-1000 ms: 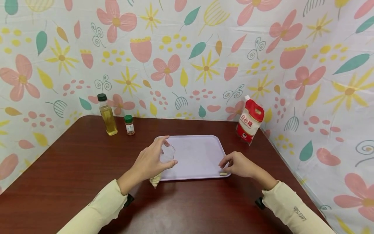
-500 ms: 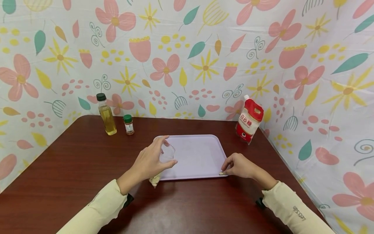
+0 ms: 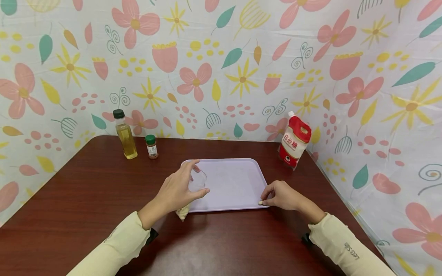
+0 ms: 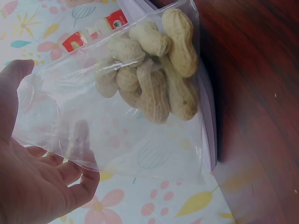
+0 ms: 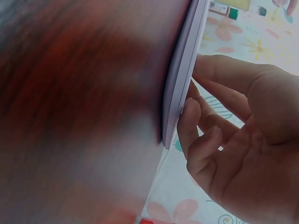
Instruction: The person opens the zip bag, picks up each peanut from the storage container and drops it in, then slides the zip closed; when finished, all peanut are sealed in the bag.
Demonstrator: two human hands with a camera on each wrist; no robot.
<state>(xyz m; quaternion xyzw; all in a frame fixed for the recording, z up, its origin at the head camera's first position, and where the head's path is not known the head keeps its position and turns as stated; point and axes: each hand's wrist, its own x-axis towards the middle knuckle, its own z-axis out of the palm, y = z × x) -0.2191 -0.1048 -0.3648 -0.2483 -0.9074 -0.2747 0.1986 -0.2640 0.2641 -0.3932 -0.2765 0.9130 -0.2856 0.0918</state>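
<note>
My left hand (image 3: 176, 190), over the left side of the lilac tray (image 3: 235, 180), holds a clear plastic bag (image 4: 70, 112) by its mouth. Thumb and fingers are spread apart and stretch the mouth wide. Several peanuts (image 4: 152, 70) lie at the bottom of the bag, which hangs past the tray's near left corner. At the near right corner, the thumb and fingertips of my right hand (image 3: 284, 195) pinch a single peanut (image 3: 260, 202). In the right wrist view the fingers come right at the tray's edge, and that peanut is hidden.
On the dark wooden table (image 3: 221, 245), an oil bottle (image 3: 126, 140) and a green-capped spice jar (image 3: 152, 147) stand at the back left. A red and white sugar bag (image 3: 294, 143) stands at the back right. A flowered curtain (image 3: 221, 76) hangs behind.
My right fingers have come down to the tray corner and taken hold of the peanut that lay there; it now tilts in their pinch. The left hand and plastic bag have stayed put.
</note>
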